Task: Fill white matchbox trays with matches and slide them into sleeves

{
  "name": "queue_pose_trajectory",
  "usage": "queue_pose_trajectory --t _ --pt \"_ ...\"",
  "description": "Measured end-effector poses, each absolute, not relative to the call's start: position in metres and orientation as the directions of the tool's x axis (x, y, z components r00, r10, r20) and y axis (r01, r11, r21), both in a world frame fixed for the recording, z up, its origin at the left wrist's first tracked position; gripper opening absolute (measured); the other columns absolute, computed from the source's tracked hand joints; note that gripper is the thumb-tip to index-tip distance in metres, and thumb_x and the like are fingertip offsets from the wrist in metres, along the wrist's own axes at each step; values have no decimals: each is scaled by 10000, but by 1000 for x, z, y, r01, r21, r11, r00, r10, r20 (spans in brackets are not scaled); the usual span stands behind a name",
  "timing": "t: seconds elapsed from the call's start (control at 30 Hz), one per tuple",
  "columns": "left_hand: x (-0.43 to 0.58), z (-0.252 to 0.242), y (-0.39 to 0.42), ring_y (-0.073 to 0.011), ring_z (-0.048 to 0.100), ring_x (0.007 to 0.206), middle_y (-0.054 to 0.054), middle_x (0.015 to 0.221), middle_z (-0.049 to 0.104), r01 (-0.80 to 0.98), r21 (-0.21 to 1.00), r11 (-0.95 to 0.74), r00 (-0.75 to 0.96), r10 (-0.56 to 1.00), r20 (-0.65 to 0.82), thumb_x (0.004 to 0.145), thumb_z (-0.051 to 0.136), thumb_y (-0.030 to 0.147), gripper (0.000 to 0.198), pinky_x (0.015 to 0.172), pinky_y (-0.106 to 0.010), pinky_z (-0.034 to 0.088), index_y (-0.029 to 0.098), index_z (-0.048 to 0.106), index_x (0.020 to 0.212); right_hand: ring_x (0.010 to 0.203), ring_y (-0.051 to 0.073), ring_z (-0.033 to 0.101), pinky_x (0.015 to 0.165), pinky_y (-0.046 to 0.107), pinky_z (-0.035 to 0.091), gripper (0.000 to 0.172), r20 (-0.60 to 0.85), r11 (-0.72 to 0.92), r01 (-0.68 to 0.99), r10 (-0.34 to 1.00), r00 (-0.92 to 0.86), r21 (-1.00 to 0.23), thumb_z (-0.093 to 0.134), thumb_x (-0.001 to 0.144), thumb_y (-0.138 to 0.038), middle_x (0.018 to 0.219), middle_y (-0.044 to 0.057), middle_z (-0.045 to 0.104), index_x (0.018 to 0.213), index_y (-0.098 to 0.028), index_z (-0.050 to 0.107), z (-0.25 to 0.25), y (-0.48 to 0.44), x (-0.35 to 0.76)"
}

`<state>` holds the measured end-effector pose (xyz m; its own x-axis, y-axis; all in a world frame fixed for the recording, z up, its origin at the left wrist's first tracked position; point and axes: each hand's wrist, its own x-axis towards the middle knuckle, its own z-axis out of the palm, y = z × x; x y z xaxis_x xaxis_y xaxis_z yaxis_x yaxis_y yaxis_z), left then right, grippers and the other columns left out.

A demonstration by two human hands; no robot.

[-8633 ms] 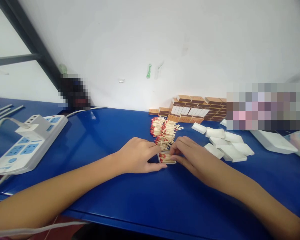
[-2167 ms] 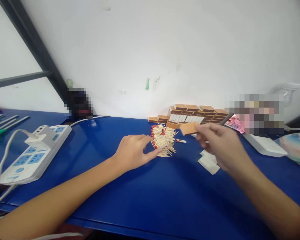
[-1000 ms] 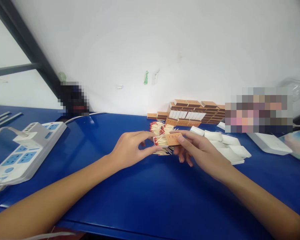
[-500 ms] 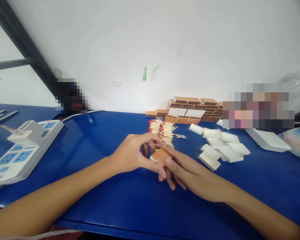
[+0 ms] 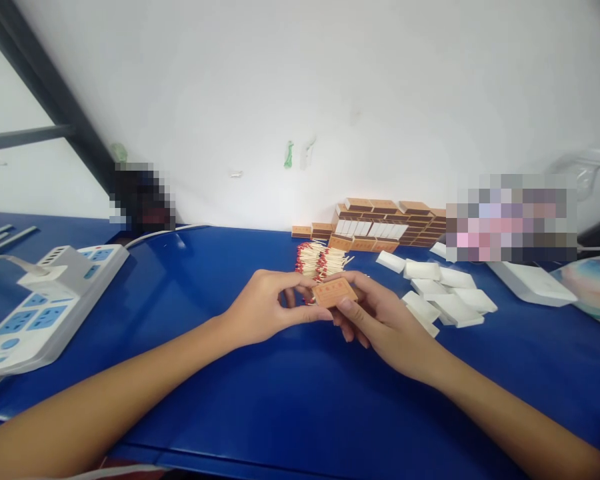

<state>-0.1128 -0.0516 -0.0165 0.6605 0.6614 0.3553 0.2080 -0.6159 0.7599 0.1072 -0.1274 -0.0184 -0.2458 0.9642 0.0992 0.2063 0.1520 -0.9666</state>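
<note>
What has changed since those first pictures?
The right hand picked up an orange sleeve and brought it leftward to the match-filled tray held by the left hand. The tray is now out of sight, seemingly inside the sleeve. The matchbox stack and power strip stayed put.

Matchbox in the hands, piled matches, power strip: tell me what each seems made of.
Matchbox: likely thin card, fairly matte, judging by its flat, printed tan face and crisp edges.
Matches: probably bare wood, with pale, straight sticks; the red heads look coated, substance unclear.
Power strip: apparently moulded plastic, smooth and white with rounded corners and blue socket panels.
</note>
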Motion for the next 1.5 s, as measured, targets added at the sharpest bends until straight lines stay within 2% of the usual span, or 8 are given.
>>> queue_pose_trajectory --t 0.2,0.3,0.63,0.87,1.03,1.17,1.3,1.5 --pt "-113 -18 -50 -57 569 571 30 852 755 242 701 -671 620 663 420 866 810 440 324 584 -184 477 244 783 1122 486 107 520 417 226 392 470 125 143 212 987 -98 -967 596 994 -589 691 -41 629 1268 -223 484 -20 -125 104" --pt "-112 -18 -52 -66 585 571 27 832 753 253 668 -700 591 659 465 870 807 428 338 580 -188 483 244 777 1151 430 100 493 372 213 371 473 108 108 162 994 -13 -981 645 949 -617 654 -55 637 1174 -240 468 -20 -127 101" --pt "-110 -26 -55 -83 614 571 19 803 763 275 587 -761 550 626 553 854 813 387 345 566 -206 510 201 758 1139 551 153 632 367 218 453 551 7 5 90 1000 24 -996 802 819 -597 782 30 734 1136 -212 566 -16 -129 100" --pt "-109 -29 -56 -117 663 678 -23 978 782 352 514 -782 567 615 547 880 756 371 405 601 -240 540 185 698 1235 607 167 662 423 224 497 507 14 11 70 999 42 -997 819 818 -564 767 30 739 1079 -214 562 -20 -128 100" --pt "-111 -28 -56 -137 683 718 -34 1027 783 364 540 -759 587 637 499 871 785 432 459 642 -263 560 201 684 1255 652 186 680 425 229 504 473 23 20 76 999 35 -997 802 839 -552 773 35 731 1085 -213 583 -21 -127 100" --pt "-111 -25 -57 -157 713 795 -59 1117 778 347 566 -748 589 643 489 892 764 380 421 680 -276 578 208 695 1270 686 188 676 427 232 520 411 35 38 104 999 -34 -994 764 874 -549 789 42 710 1064 -207 640 -19 -128 100" --pt "-110 -25 -57 -167 731 823 -54 1151 784 337 575 -745 597 642 481 887 774 400 431 711 -283 585 220 704 1273 614 160 633 421 237 517 397 27 34 135 998 -56 -990 730 896 -572 765 36 689 1030 -201 683 -20 -127 101" --pt "-110 -23 -56 -141 691 667 -16 873 788 395 661 -638 560 737 377 850 800 515 528 618 -257 545 214 716 1275 543 138 579 420 234 484 448 16 11 137 999 40 -991 713 884 -634 680 27 660 938 -189 698 -22 -122 109"
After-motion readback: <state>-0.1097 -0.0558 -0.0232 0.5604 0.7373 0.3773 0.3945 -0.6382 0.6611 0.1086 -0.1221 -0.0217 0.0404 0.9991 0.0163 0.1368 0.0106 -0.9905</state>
